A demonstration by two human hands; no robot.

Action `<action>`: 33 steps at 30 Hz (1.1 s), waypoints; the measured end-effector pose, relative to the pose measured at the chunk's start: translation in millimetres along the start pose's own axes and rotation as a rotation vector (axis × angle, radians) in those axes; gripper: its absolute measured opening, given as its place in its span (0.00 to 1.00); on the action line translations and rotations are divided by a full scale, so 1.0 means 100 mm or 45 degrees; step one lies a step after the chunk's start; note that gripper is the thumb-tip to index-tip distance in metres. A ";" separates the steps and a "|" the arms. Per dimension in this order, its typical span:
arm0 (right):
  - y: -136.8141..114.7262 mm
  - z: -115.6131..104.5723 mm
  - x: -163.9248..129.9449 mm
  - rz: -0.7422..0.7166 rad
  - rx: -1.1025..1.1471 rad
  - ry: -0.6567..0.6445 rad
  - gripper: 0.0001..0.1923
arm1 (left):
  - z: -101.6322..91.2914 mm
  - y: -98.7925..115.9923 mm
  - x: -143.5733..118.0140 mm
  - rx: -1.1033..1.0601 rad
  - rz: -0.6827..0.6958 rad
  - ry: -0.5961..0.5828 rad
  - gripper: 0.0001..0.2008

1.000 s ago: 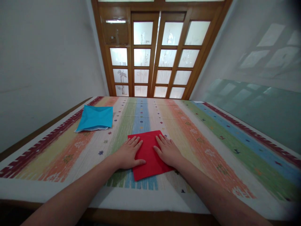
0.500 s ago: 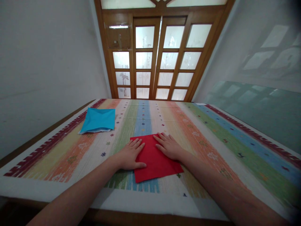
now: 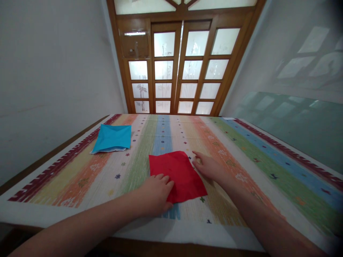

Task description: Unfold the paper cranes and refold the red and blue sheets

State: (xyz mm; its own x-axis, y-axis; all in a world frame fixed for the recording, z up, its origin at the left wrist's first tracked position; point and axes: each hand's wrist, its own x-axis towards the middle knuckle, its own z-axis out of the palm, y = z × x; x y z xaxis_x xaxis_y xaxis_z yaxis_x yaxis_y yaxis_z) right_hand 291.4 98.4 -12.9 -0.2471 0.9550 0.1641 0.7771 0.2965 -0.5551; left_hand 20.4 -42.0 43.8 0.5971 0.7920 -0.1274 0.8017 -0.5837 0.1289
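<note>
Red paper (image 3: pixel 182 171), thin and squarish, lies on the striped cloth (image 3: pixel 88 167), its near left part under the left hand (image 3: pixel 157 192), thumb and fingers parted, while the right hand (image 3: pixel 207 166) has slipped just beyond its right edge, finger and thumb apart, probably leaving one hand steadying it.

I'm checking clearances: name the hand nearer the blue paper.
Left. The left hand, on the red paper, is below and right of the blue paper in view; the right hand is farther right.

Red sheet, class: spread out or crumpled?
Spread out: the red sheet lies broadly flat on the striped tablecloth. Whether it has folded layers, I cannot tell.
</note>
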 end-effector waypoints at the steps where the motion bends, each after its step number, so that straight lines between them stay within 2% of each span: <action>1: -0.01 -0.01 0.01 0.025 0.113 0.024 0.26 | 0.01 0.06 0.01 -0.011 -0.002 -0.002 0.36; 4: -0.05 -0.01 0.02 0.025 0.314 0.027 0.19 | 0.08 0.18 0.07 -0.045 -0.018 0.030 0.37; 9: -0.06 0.06 -0.08 0.142 0.771 0.091 0.16 | 0.20 0.17 0.21 0.044 -0.078 0.080 0.26; 13: 0.00 0.10 -0.11 0.191 0.837 0.164 0.15 | 0.24 0.07 0.31 0.174 -0.086 0.128 0.17; 17: 0.04 0.12 -0.10 0.192 0.873 0.198 0.15 | 0.22 -0.11 0.34 0.300 0.034 0.188 0.10; 19: 0.05 0.12 -0.09 0.196 0.876 0.204 0.14 | 0.13 -0.29 0.32 0.371 0.111 0.346 0.11; 21: 0.05 0.11 -0.09 0.206 0.875 0.205 0.15 | -0.04 -0.55 0.26 0.451 0.153 0.569 0.13; 23: 0.04 0.11 -0.10 0.214 0.879 0.198 0.15 | -0.29 -0.87 0.15 0.522 0.202 0.741 0.17; 25: 0.03 0.10 -0.10 0.210 0.865 0.188 0.14 | -0.58 -1.21 -0.01 0.553 0.205 0.850 0.18; 29: 0.01 0.09 -0.11 0.171 0.730 0.165 0.14 | -1.04 -1.82 -0.44 0.505 -0.006 0.959 0.18; 31: 0.01 0.09 -0.12 0.150 0.674 0.161 0.14 | -1.13 -2.06 -0.65 0.515 -0.134 1.064 0.17; 33: 0.00 0.09 -0.12 0.134 0.636 0.162 0.14 | -1.09 -2.26 -0.82 0.546 -0.210 1.159 0.17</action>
State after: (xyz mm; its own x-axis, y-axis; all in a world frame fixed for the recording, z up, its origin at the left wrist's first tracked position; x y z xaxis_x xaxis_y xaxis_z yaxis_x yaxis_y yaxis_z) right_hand 289.0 86.8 -22.5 -0.0863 0.9821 0.1674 0.4154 0.1882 -0.8900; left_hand -212.3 44.5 132.2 0.3737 0.5997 0.7076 0.9213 -0.3281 -0.2085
